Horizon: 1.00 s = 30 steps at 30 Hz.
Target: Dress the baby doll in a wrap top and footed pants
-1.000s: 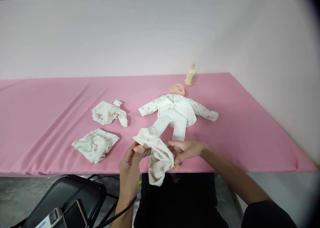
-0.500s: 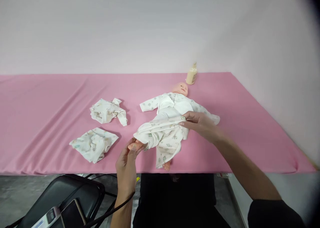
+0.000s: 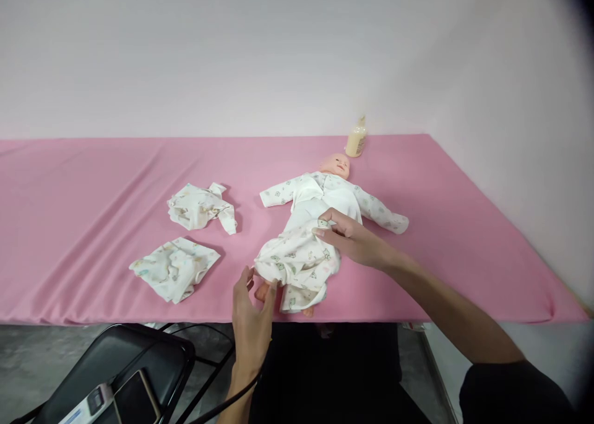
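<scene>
The doll [image 3: 320, 216] is laid head toward 1 o'clock, feet toward 7, printed trousers [image 3: 297, 266] pinched at the waist by the right hand [image 3: 350, 238], the left hand [image 3: 253, 312] spread apart at its feet.

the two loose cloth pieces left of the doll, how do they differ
The far cloth piece is bunched up, with a strip sticking out toward the doll; the near cloth piece lies flatter and spreads wider. The far one sits level with the doll's chest; the near one lies close to the table's front edge, nearer the left hand. Both are whitish printed fabric, and neither hand touches them.
</scene>
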Motion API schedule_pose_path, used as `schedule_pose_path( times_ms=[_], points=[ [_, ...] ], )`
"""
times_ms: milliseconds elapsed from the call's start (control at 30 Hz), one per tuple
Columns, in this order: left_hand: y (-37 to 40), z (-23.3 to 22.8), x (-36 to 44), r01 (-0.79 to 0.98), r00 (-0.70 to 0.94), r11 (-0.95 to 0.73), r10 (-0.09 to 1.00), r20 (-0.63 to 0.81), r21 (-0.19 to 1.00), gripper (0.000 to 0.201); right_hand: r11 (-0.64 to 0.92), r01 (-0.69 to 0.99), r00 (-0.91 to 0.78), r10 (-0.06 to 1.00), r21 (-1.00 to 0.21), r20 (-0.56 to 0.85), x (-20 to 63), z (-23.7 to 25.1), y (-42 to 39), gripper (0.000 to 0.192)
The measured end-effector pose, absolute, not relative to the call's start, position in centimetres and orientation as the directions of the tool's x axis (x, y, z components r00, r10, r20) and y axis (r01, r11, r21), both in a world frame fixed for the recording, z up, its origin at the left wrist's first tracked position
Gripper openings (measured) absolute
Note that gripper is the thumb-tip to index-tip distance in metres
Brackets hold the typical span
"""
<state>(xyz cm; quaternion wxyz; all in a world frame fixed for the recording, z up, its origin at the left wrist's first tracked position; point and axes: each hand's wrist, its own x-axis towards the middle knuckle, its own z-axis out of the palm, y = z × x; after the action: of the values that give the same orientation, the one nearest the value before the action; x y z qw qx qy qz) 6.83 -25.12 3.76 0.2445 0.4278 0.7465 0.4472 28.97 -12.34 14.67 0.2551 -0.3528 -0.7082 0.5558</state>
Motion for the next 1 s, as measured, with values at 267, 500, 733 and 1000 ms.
schedule_pose_path(
  times_ms=[267,500,733,1000],
  points=[
    [-23.0,7.4,7.8,0.679,-0.187,-0.202,0.882,0.432,0.706,0.057,0.018,0.066,-0.708,0.706,-0.998,-0.034,27.0,14.4,-11.4,0.026],
    [-15.5,12.0,4.3,0.422,0.216,-0.121,0.976,0.03,0.898,0.033,0.017,0.137,-0.804,0.586,-0.99,-0.101,28.3,14.8,-9.7,0.049],
    [-14.0,10.6,2.7,0.242,-0.008,0.028,1.0,-0.027,0.97,0.015,0.311,0.489,-0.826,0.465,-0.815,-0.319,30.5,13.5,-8.1,0.035],
    [-12.8,10.2,2.1,0.329,-0.049,0.027,0.999,-0.012,0.944,0.009,-0.118,0.006,-0.783,0.617,-0.993,-0.078,29.3,14.3,-8.6,0.021]
  ],
)
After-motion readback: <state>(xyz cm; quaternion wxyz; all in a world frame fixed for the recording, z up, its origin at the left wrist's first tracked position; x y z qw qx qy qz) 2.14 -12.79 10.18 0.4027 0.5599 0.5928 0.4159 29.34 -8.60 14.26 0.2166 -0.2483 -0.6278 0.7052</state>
